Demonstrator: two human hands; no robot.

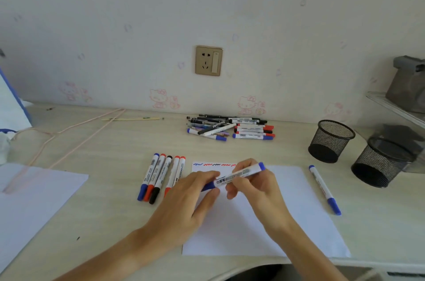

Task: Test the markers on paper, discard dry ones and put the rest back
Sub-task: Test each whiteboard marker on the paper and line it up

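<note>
Now | left hand (197, 191) pinches blue marker (239, 175) cap, mostly hidden | right hand (250, 179) grips barrel

The left hand (193, 191) hides one red marker's (181, 169) lower end.

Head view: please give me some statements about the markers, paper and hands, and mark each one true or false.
1. Both hands hold one blue marker. True: left hand on the cap end, right hand on the barrel.
2. The paper has no marks. False: coloured squiggles run along its top edge.
3. Five markers lie in a row left of the paper. True.
4. The two mesh cups hold markers. False: none shows inside.
</note>
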